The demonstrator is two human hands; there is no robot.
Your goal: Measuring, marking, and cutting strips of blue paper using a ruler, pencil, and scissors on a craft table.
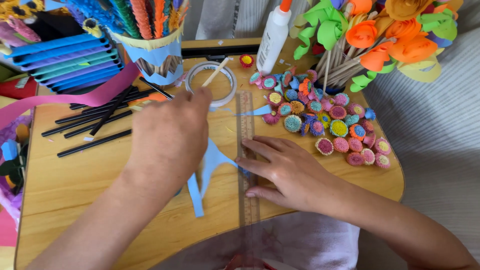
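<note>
Right hand [287, 170] lies flat, fingers spread, pressing down on the clear ruler [246, 150], not gripping it. The light blue paper strip [210, 165] sits just left of it. Left hand [170, 135] pinches a thin wooden stick [216, 71], tip over the tape roll [211, 77]. Beyond: little paper flowers [325, 120], then the glue bottle [273, 37].

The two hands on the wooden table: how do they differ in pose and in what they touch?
The left hand is raised and curled, pinching a thin wooden stick; the right hand lies flat, fingers spread, pressing the clear ruler. The left hand hovers over the light blue paper strip; the right hand touches it. Both are bare.
</note>
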